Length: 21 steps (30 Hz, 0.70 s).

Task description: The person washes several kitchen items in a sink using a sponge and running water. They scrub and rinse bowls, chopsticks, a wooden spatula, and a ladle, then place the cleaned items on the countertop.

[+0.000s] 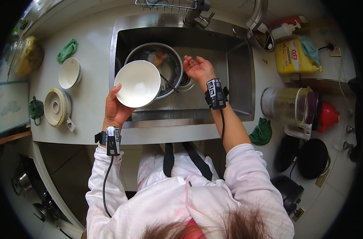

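A white bowl (138, 85) is in my left hand (118, 105), thumb on its rim, tilted so that its glossy inside faces up. Behind it, partly hidden, a round metal basin (179, 59) of water stands in the stainless steel sink (208, 100). An orange-brown object (160, 58) and a dark, thin handle (169, 82) show in the basin. My right hand (198, 70) hovers over the sink, right of the basin, palm turned up and fingers slightly curled. It holds nothing. Beneath it is the sink drain (186, 82), partly covered.
Left on the counter are another white bowl (69, 73), a green cloth (67, 50) and a cream round lid (55, 107). A faucet (198, 15) rises behind the sink. To the right are a yellow detergent jug (287, 58), a clear pitcher (281, 103) and a dark green cloth (261, 132).
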Tool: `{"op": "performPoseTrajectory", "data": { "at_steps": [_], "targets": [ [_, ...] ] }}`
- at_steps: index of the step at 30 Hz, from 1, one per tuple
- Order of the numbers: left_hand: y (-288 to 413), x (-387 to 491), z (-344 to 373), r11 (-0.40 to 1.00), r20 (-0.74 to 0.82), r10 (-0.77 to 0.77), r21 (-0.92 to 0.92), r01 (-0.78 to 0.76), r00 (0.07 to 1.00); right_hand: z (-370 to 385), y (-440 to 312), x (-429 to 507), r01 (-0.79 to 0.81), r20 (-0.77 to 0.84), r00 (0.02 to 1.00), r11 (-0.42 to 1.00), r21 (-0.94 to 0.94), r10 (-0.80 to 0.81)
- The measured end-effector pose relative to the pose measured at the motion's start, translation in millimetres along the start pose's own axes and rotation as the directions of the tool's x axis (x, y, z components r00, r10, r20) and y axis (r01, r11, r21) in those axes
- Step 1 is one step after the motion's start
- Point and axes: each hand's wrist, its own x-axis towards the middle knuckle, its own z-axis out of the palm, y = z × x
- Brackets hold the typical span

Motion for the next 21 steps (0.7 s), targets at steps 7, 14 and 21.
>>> {"op": "performPoseTrajectory", "data": {
  "at_steps": [7, 14, 21],
  "targets": [
    [-6, 15, -1, 0.999, -0.048, 0.026, 0.045, -0.024, 0.998, 1, 16, -15, 0.020, 0.115, 0.992, 0.860, -0.510, 0.045],
    [-14, 35, -21, 0.998, -0.080, -0.037, -0.047, 0.034, 0.996, -20, 54, -15, -0.078, 0.076, 0.975, 0.641, -0.764, 0.209],
    [-11, 37, -31, 0.992, -0.047, -0.047, -0.119, 0.042, 0.998, -25, 67, -16, -0.073, 0.038, 0.972, 0.449, -0.891, 0.233]
  ]
}}
